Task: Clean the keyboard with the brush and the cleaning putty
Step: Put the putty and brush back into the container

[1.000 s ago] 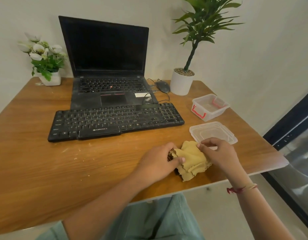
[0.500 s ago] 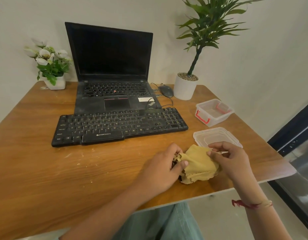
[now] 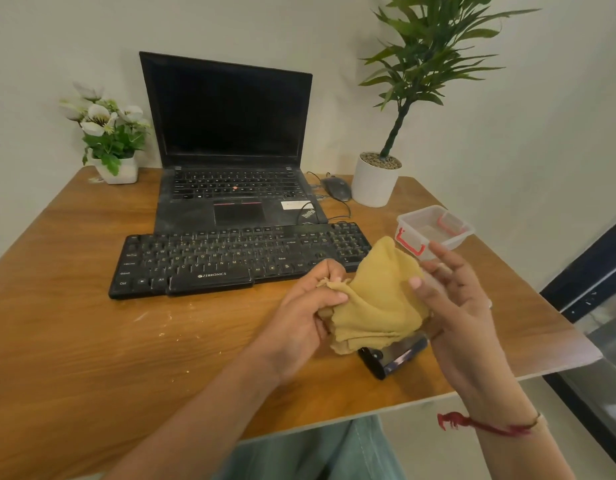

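Observation:
A black keyboard [image 3: 230,258] lies across the middle of the wooden table [image 3: 74,341], in front of an open black laptop [image 3: 230,140]. Both my hands hold a yellow cloth [image 3: 379,299] lifted above the table near its front right. My left hand [image 3: 306,306] pinches the cloth's left edge. My right hand [image 3: 451,299] supports its right side with the fingers spread behind it. Below the cloth a small black object [image 3: 393,356] rests on the table. I see no brush or putty that I can name for sure.
An open clear box with red clips [image 3: 434,230] stands at the right. A potted plant [image 3: 379,181] and a mouse [image 3: 336,188] are behind it. A flower pot [image 3: 116,168] sits at the back left. Crumbs [image 3: 168,318] dot the table before the keyboard.
Both hands have raised the yellow cloth off the table and spread it, uncovering the black object below. The clear lid beside the cloth is hidden now.

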A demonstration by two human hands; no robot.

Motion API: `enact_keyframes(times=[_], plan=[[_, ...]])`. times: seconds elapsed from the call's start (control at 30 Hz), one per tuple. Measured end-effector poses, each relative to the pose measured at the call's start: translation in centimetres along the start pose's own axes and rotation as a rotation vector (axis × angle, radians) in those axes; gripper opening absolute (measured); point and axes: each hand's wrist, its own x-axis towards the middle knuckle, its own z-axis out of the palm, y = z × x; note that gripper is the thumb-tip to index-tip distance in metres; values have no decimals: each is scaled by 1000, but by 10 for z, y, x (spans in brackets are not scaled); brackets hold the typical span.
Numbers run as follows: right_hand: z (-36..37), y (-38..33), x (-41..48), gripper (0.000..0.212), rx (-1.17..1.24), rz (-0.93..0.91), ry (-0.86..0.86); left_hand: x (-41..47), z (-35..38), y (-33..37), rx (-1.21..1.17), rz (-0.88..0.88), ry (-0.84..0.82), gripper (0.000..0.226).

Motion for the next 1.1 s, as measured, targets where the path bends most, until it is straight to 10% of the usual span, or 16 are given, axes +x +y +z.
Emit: enact_keyframes(times=[0.17,0.33,0.47,0.57,0.7,1.1], plan=[[4,-3,11,88,81,485,-269,6,-5,15,139,-34,-55,19],[14,-4,18,29,-111,225,-209,5,-17,12,50,-126,31,17],[22,-5,19,16,-159,-12,-198,6,-17,1,69,-357,225,75],[21,-8,20,8,-388,-312,-209,5,-14,2,54,-434,211,55],[11,-11,26,17,-678,-646,-17,8,-13,1,10,-302,246,40],[7,1,37,12,-378,-374,-88,24,-11,-1,588,264,384,11]])
